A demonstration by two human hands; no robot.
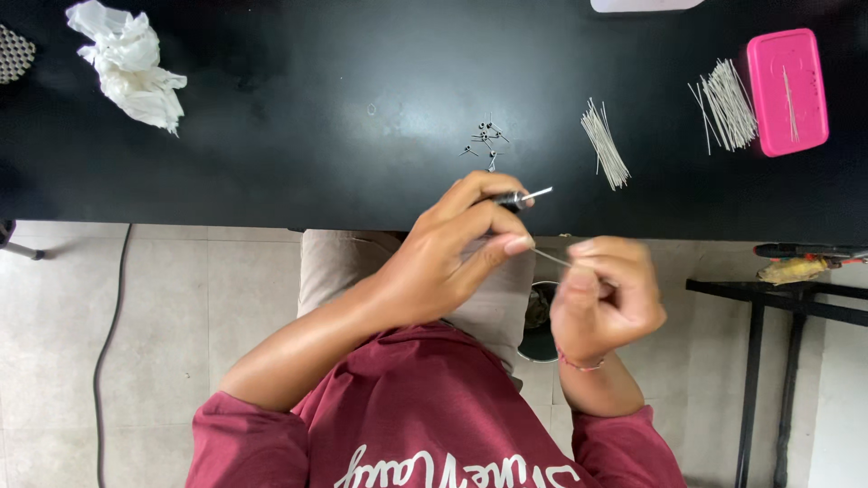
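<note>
Two hands work just below the near edge of the black table (271, 136). At far left on it lies a crumpled white tissue (127, 63). The left hand (452, 258) grips a small dark-handled tool (520, 198), its metal tip poking out toward the table. The right hand (601, 298) is clenched, pinching a thin wire pin (551, 258) that reaches to the left fingers; the pin seems mid-bend, though it is too fine to be sure. Next the tool tip must meet the pin squarely. Beyond lie small finished pieces (486, 143), two pin bundles (604, 145) and a pink tray (787, 90).
</note>
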